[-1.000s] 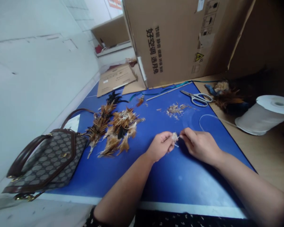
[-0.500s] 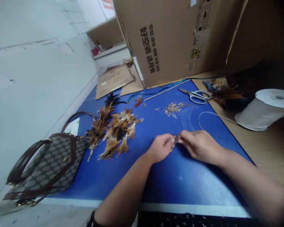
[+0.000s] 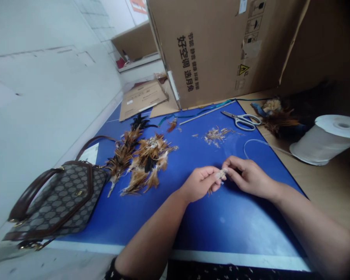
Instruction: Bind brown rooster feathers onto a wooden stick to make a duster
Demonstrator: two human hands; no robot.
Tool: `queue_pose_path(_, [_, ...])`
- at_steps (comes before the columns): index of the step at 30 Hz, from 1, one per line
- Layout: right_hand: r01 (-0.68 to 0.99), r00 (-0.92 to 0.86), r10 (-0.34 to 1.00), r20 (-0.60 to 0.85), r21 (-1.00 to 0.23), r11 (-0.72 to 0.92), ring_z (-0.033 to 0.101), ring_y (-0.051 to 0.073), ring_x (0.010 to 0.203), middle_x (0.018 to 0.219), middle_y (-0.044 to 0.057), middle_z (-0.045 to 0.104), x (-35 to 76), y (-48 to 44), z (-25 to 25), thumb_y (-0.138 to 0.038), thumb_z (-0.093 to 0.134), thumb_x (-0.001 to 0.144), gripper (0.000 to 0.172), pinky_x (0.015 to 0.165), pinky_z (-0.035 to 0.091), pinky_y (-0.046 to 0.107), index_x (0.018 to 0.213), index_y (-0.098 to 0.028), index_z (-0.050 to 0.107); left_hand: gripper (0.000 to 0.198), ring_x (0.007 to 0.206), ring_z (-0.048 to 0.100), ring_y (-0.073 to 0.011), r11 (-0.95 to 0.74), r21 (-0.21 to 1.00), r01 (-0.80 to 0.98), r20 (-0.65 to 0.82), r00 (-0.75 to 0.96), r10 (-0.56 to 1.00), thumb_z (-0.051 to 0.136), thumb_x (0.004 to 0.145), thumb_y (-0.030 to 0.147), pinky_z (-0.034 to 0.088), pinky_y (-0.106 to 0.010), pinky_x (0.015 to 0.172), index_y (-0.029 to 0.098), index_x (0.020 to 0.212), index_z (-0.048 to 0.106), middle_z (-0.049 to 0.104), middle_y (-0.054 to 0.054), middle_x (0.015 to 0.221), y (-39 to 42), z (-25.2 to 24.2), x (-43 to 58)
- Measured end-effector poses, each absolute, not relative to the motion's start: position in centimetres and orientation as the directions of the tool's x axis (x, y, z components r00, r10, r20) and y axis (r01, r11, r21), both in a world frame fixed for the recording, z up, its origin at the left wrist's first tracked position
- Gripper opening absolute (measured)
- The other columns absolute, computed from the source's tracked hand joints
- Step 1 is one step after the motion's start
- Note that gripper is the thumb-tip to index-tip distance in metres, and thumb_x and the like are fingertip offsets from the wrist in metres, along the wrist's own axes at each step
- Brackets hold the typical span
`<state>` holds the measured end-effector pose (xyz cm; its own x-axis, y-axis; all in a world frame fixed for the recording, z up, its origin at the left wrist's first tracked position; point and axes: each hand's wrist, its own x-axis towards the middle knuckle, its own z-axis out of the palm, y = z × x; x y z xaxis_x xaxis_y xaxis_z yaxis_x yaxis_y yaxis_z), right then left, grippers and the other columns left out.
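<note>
Broadly, a blue-topped bench spreads beneath everything, with a printed cardboard carton standing along its far edge. At the left rests a patterned handbag with brown trim; at the far right, on a wooden surface, sits a white spool. Beside the handbag lies a brown-and-black feather garland, and just right of that, a loose heap of brown feathers. Over the middle of the bench, the left hand pinches a small, pale feather tuft between thumb and fingers, while the right hand has thumb and forefinger clamped on its right end. Beyond them lie silver-handled scissors and, smallest, scattered feather clippings.
</note>
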<state>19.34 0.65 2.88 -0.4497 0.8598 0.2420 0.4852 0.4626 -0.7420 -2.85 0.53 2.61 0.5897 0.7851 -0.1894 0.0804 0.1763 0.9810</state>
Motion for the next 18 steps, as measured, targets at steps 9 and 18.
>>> queue_pose_path(9, [0.371, -0.338, 0.854, 0.395, -0.778, 0.507, 0.07, 0.018, 0.082, 0.096, 0.006, 0.075, 18.6, 0.4, 2.5, -0.027, 0.057, 0.1, 0.023, 0.078, 0.056, 0.031, 0.121, -0.022, 0.066, 0.041, 0.05, 0.045, -0.0066, 0.289, 0.951, -0.107, -0.188, 0.541, 0.82, 0.061, 0.093, 0.055, 0.033, -0.021, 0.05, 0.014, 0.098, 0.063, 0.054, 0.003, 0.061, 0.7, 2.1, -2.2])
queue_pose_path(18, [0.311, -0.432, 0.742, 0.513, -0.687, 0.657, 0.068, 0.019, 0.092, 0.107, 0.008, 0.072, 18.6, 0.5, 2.0, -0.012, 0.056, 0.098, 0.046, 0.083, 0.056, 0.034, 0.14, -0.028, 0.063, 0.038, 0.05, 0.05, -0.0078, 0.341, 0.92, -0.194, -0.195, 0.53, 0.826, 0.061, 0.094, 0.051, 0.039, -0.022, 0.052, 0.014, 0.088, 0.059, 0.059, 0.0, 0.062, 0.9, 1.3, -2.0])
